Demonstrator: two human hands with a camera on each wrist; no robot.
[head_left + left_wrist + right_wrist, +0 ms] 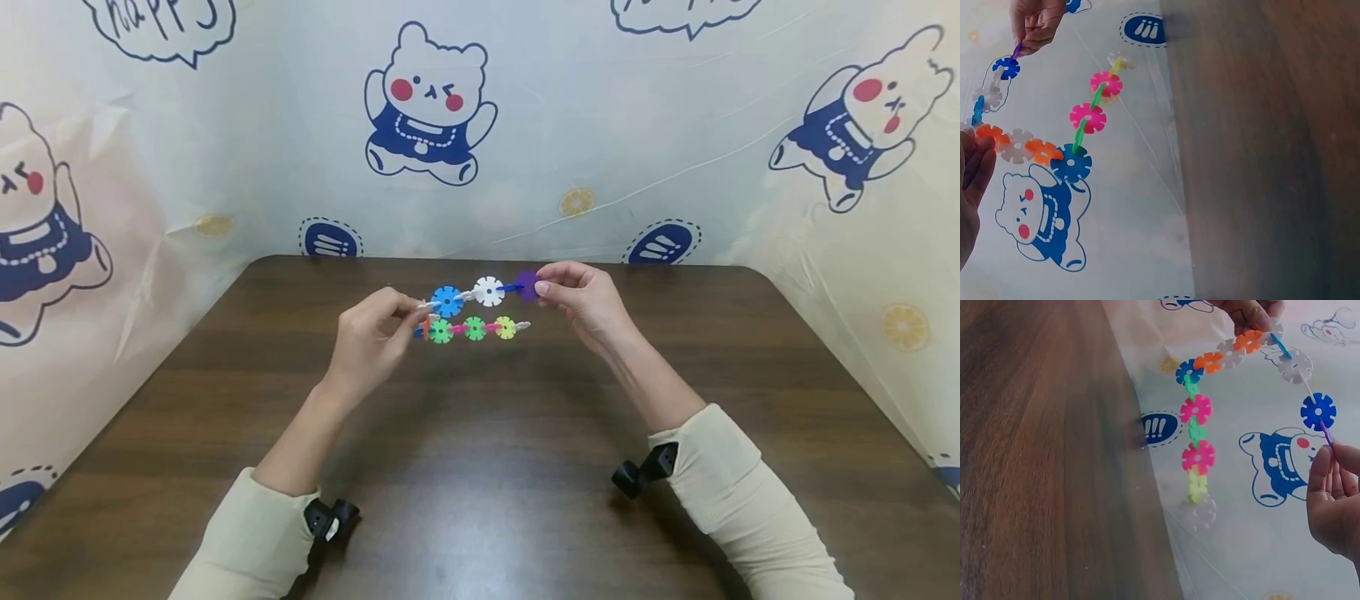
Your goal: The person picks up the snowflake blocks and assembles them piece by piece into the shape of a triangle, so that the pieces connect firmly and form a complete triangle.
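A chain of slotted plastic snowflake discs hangs in the air between both hands. My left hand pinches it at a white disc near its middle, beside a light blue disc. With thumb and fingers, my right hand pinches the purple disc at one end; a dark blue disc and a white disc follow it. From my left hand the other part runs through orange discs, a blue disc, pink discs and green ones to a white end disc.
A brown wooden table lies below the hands. Behind it hangs a pale sheet printed with bears. Each sleeved wrist carries a small black camera.
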